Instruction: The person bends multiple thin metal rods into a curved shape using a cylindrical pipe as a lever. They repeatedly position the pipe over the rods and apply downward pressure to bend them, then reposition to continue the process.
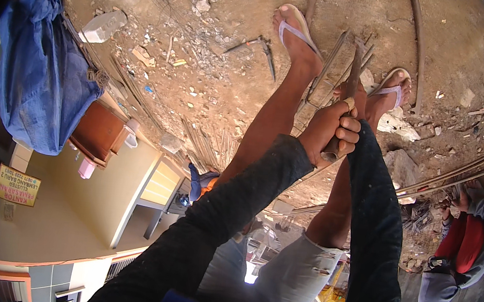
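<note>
Well, the left hand (324,128) is closed tight round a pipe (355,74), its fingers curling over near the open end. The right hand (361,99) sits just beyond, at the pipe, partly hidden; what exactly it grips, I cannot tell. The pipe points between the sandalled feet, with bent rods (323,70) beside it. Pincers (259,47) lie spread on the dirt. As for containers, a pale box (104,26) rests near a blue tarp (44,66), and a pink bin (86,168) is by a brown cabinet (96,133); their insides cannot be made out.
</note>
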Demonstrator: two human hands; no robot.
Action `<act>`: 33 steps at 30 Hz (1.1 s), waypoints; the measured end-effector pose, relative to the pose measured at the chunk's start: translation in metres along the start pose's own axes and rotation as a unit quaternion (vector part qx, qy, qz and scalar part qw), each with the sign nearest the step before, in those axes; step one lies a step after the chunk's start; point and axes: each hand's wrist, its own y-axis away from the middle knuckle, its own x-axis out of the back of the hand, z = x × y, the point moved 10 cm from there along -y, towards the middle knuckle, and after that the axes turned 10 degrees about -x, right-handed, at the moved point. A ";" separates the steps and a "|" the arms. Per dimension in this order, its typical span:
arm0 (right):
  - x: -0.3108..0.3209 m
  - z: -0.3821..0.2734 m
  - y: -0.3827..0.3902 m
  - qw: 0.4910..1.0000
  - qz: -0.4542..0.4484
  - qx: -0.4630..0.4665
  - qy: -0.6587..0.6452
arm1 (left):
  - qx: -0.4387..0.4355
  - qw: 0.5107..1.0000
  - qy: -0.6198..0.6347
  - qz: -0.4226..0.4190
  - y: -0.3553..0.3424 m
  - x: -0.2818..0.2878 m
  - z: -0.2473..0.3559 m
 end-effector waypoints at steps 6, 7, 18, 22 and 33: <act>0.000 -0.007 0.004 1.000 -0.028 -0.003 0.001 | -0.006 0.999 0.028 0.025 -0.008 -0.011 0.001; 0.000 -0.009 0.007 0.999 -0.039 -0.005 -0.002 | -0.005 0.999 0.036 0.023 -0.009 -0.014 0.001; 0.122 -0.091 0.023 0.934 0.228 0.144 0.234 | -0.017 0.989 0.136 -0.052 -0.020 -0.051 0.009; 0.222 -0.067 -0.008 0.857 0.362 -0.026 0.367 | -0.015 0.988 0.155 -0.020 -0.022 -0.059 0.011; 0.259 -0.036 -0.055 0.895 0.241 0.141 0.348 | -0.067 0.983 0.166 -0.030 -0.032 -0.083 0.020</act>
